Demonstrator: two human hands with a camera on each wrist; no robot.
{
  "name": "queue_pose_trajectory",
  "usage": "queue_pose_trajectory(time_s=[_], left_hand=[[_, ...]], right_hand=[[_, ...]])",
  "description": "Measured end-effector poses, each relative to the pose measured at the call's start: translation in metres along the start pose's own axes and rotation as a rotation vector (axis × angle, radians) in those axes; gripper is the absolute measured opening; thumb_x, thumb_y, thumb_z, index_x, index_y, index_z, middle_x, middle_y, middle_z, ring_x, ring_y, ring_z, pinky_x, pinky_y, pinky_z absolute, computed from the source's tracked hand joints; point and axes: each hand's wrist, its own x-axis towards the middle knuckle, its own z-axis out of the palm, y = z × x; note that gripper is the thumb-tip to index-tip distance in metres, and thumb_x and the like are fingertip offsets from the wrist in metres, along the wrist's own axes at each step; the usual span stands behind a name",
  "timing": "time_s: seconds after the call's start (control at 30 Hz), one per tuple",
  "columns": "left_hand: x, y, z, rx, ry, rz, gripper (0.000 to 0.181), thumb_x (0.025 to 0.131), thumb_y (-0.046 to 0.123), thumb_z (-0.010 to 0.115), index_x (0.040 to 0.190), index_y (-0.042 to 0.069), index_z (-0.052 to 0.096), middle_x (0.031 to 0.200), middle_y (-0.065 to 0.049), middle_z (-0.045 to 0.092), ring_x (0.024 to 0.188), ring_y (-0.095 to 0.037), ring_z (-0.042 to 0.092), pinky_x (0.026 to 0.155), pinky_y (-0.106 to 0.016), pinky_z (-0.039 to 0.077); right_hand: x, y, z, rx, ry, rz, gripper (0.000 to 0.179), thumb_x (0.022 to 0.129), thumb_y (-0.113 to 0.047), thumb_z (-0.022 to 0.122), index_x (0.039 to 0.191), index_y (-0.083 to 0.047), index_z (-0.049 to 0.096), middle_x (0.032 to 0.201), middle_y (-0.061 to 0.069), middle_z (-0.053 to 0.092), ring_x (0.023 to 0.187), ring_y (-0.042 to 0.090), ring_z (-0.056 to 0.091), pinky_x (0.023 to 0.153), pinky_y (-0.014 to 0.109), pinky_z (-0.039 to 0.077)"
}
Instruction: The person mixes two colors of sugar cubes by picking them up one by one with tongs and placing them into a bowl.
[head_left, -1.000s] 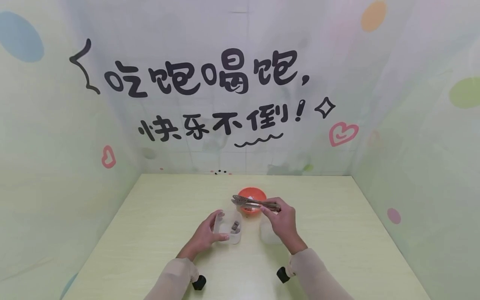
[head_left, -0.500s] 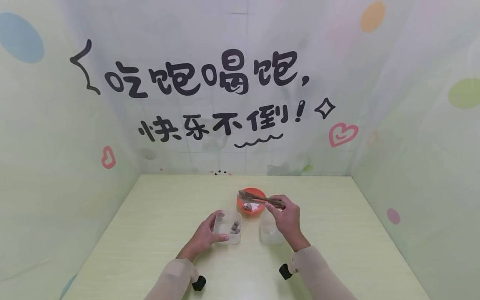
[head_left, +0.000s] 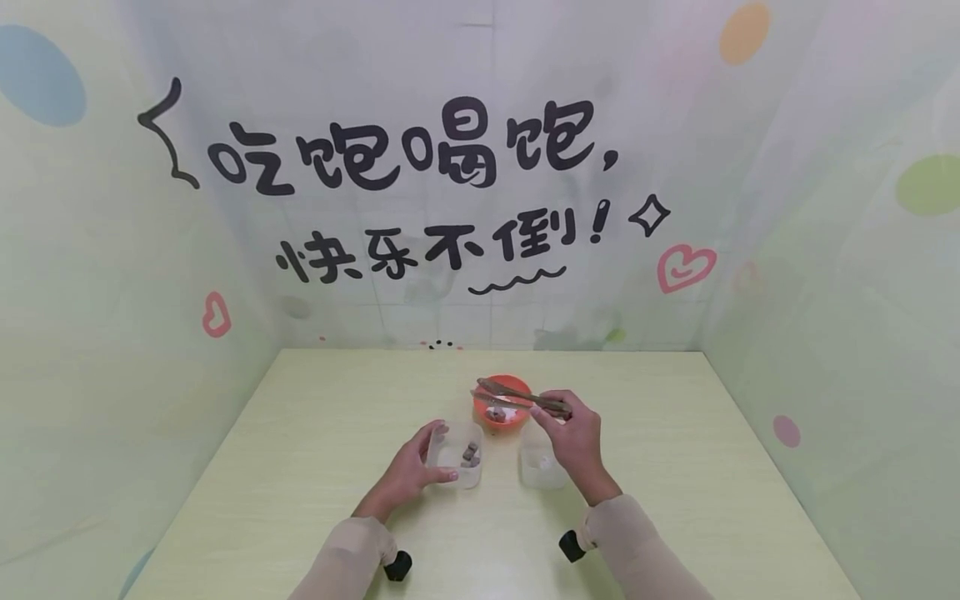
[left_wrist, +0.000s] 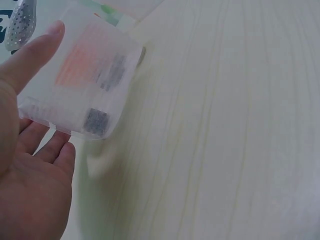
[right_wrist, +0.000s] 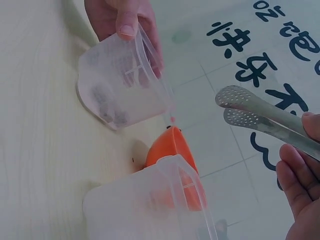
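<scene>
My left hand (head_left: 411, 465) grips the side of a clear plastic container (head_left: 448, 452), thumb at the near rim and fingers round the far side. Several small grey-brown cubes (head_left: 470, 455) lie in its right part. In my right hand (head_left: 576, 437) is a pair of metal tongs (right_wrist: 272, 117), held between thumb and fingers, its perforated tips slightly apart with nothing seen between them. The tongs cross above the orange bowl (head_left: 504, 427), where white and brownish pieces (head_left: 498, 413) show. Below the right hand stands a second clear container (head_left: 542, 477), partly covered by it, with something whitish inside.
The pale wooden table (head_left: 300, 467) meets a printed wall (head_left: 420, 317) at the back and more printed walls at both sides. The bowl sits just behind the gap between the two containers. A black camera mount (head_left: 572, 546) hangs at each wrist.
My right hand and the tongs have shifted a little right and back, uncovering the bowl's contents and more of the right container. My left hand and its container have stayed in place.
</scene>
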Motion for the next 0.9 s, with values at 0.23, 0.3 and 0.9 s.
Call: queue_pose_trajectory(time_s=[0.23,0.3,0.9], left_hand=[[-0.002,0.001,0.0,0.013,0.006,-0.006,0.094,0.071,0.016,0.087,0.149,0.01,0.035,0.149,-0.015,0.041,0.139,-0.039,0.031,0.112,-0.053,0.026],[-0.002,0.001,0.0,0.013,0.006,-0.011,0.094,0.071,0.016,0.087,0.149,0.01,0.034,0.15,-0.015,0.04,0.139,-0.039,0.03,0.112,-0.053,0.026],[-0.002,0.001,-0.001,-0.012,-0.008,0.047,0.093,0.07,0.011,0.087,0.148,0.005,0.035,0.147,-0.016,0.043,0.137,-0.038,0.034,0.111,-0.054,0.027]], right_hand=[[-0.004,-0.006,0.005,0.092,-0.104,-0.013,0.022,0.08,-0.008,0.08,0.1,-0.006,0.07,0.088,0.007,0.072,0.078,0.021,0.07,0.068,0.03,0.058],[-0.006,-0.007,0.007,0.109,-0.15,-0.012,0.024,0.079,-0.007,0.08,0.101,-0.005,0.07,0.09,0.009,0.072,0.081,0.023,0.07,0.071,0.033,0.059],[-0.015,-0.006,0.02,0.107,-0.334,0.053,0.027,0.079,-0.006,0.08,0.101,-0.009,0.065,0.093,0.006,0.073,0.079,0.015,0.069,0.067,0.027,0.057]])
